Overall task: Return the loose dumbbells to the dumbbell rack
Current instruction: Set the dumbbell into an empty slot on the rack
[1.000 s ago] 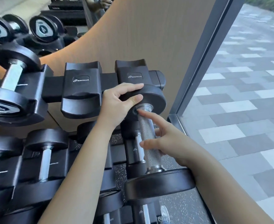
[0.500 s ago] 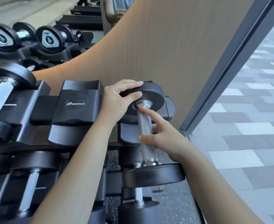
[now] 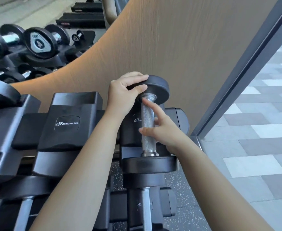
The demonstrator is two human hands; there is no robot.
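Observation:
A dumbbell with black round heads and a knurled metal handle lies over the rightmost saddle on the top tier of the black dumbbell rack, its far head up by the wood panel. My left hand grips the rim of the far head. My right hand holds the handle, thumb across its front, index finger stretched up along it, the other fingers hidden behind.
An unoccupied saddle marked Nautilus sits just left of the dumbbell. Another dumbbell rests further left, and more on the lower tier. A wood panel stands behind, a mirror upper left, a dark window frame right.
The dumbbell has risen from in front of the rack and moved back over the rightmost top saddle. Both hands kept their hold on it throughout.

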